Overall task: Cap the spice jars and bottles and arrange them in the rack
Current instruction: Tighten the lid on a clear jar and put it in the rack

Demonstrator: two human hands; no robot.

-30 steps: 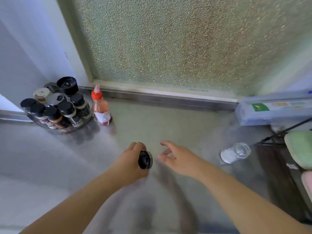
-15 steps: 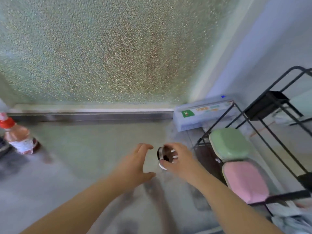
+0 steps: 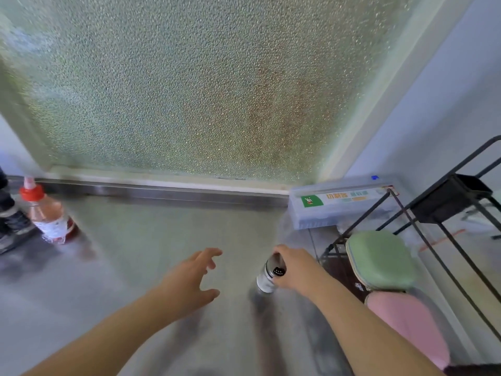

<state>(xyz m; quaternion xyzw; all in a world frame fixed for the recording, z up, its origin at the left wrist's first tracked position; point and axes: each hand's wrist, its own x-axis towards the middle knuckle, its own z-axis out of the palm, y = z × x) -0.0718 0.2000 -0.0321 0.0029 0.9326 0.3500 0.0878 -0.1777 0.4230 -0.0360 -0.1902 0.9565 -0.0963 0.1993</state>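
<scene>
While the left hand (image 3: 189, 278) hovers spread, the right hand (image 3: 294, 267) grips the spice jar (image 3: 269, 272).

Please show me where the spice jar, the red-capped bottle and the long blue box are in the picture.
spice jar (image 3: 267, 278), head view, on its glass body below the black shaker top.
red-capped bottle (image 3: 50, 218), head view, on its body.
long blue box (image 3: 344, 210), head view, on its front side.
</scene>
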